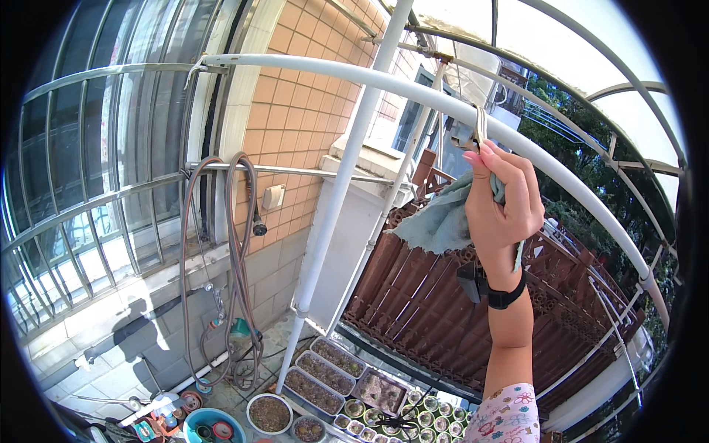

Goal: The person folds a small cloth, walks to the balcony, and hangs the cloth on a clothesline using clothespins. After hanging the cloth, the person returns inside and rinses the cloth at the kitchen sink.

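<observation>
My right hand (pixel 504 199) is raised at the right of centre, its thumb and fingertips closed on a pale cord loop (pixel 481 124) that passes over a white metal pole (pixel 343 71). Beneath the fingers and behind the hand hangs a grey-green cloth (pixel 437 219); whether the fingers also grip it is hard to tell. A small metallic piece (pixel 464 138) shows beside the cord, just left of the fingertips. A black band circles the wrist. My left hand is out of view.
A slanting white post (pixel 338 194) stands left of the hand. A looped hose (pixel 235 266) hangs on a rail beside the barred window (pixel 99 166). Below lie planter boxes (pixel 313 390), several small pots (pixel 426 418) and a blue basin (pixel 213 412). A brown fence (pixel 421 310) stands behind.
</observation>
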`<state>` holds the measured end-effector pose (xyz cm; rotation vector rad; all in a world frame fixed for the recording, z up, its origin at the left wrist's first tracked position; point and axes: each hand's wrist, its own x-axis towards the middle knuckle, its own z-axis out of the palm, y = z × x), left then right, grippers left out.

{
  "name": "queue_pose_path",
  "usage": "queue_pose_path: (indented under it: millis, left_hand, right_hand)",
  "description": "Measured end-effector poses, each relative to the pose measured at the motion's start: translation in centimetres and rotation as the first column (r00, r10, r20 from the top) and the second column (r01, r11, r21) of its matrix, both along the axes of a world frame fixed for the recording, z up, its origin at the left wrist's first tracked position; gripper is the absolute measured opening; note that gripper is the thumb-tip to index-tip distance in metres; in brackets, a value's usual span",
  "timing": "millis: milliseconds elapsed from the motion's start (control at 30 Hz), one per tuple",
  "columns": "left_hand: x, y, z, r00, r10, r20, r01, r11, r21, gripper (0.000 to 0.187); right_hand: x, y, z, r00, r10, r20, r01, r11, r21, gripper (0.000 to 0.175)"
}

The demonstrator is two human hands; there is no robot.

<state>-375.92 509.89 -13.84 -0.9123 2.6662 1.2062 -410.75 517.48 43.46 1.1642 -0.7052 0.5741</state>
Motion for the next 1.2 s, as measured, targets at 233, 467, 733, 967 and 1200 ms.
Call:
queue_pose_path:
  millis: [233,467,733,967,1200]
  left_hand:
    - [-2.0,-1.7,-0.1,0.994,-0.106,-0.039,0.105,0.994,-0.006,0.032]
    - [-4.5,-2.3,-0.3,0.962,-0.262,-0.073,0.261,0.965,-0.021,0.031]
    - [-7.6,-2.9,-1.9,0.871,-0.487,-0.071,0.485,0.874,-0.034,0.031]
    - [-13.9,-1.4,0.7,0.721,-0.689,-0.078,0.69,0.724,-0.012,0.03]
    - [-19.3,4.5,3.1,0.456,-0.886,-0.08,0.887,0.46,-0.032,0.029]
  right_hand:
    - [2.6,8.9,-5.7,0.972,-0.201,0.121,0.2,0.98,0.027,0.032]
    - [0.6,13.8,-5.8,0.962,-0.118,0.248,0.146,0.984,-0.101,0.023]
    - [1.2,20.6,-10.9,0.742,0.339,0.579,-0.191,0.934,-0.301,0.016]
    - [7.9,32.3,-19.4,0.758,-0.083,0.647,0.434,0.805,-0.404,0.017]
    - [21.8,45.3,-26.1,0.534,-0.312,0.786,0.839,0.313,-0.446,0.016]
